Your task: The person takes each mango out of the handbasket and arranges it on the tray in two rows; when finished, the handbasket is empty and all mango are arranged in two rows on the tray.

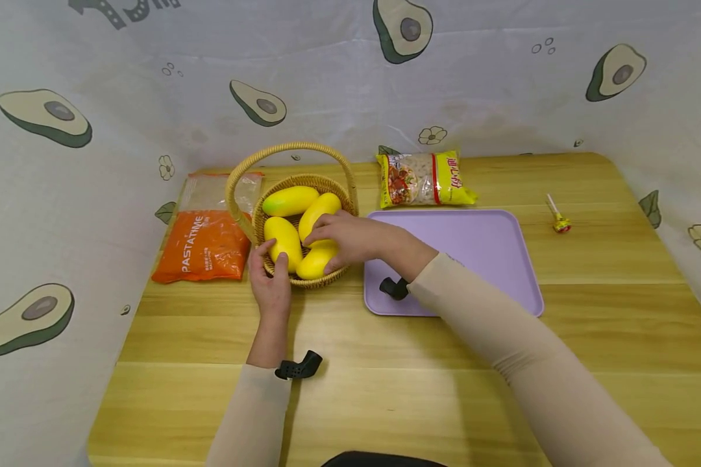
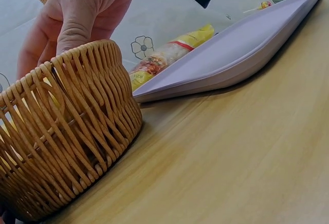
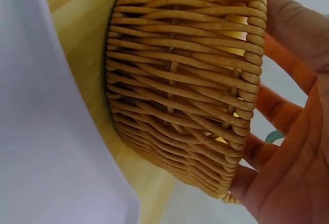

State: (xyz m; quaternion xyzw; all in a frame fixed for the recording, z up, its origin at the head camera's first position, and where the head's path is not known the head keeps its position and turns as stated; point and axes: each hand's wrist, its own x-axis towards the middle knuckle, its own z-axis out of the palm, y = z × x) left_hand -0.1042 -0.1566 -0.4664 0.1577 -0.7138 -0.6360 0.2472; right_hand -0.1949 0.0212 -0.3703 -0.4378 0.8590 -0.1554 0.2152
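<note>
A round wicker basket (image 1: pixel 292 148) with a tall arched handle holds several yellow mangoes (image 1: pixel 291 201), one of them greenish at its end. At the basket's front left rim, my left hand (image 1: pixel 270 285) holds the basket, its thumb and a fingertip reaching over against the front left mango (image 1: pixel 283 241). My right hand (image 1: pixel 356 239) reaches in over the right rim. Its thumb and curled fingers are around the front right mango (image 1: pixel 317 261). In the right wrist view, the woven wall (image 3: pixel 180 75) hides most of the fruit.
A lilac tray (image 1: pixel 528 295) lies right of the basket, under my right forearm. Behind it is a yellow-ended food bag (image 1: pixel 420 180). An orange pasta bag (image 1: pixel 204 243) lies to the left, against the basket. A lollipop (image 1: pixel 559 220) lies at the far right.
</note>
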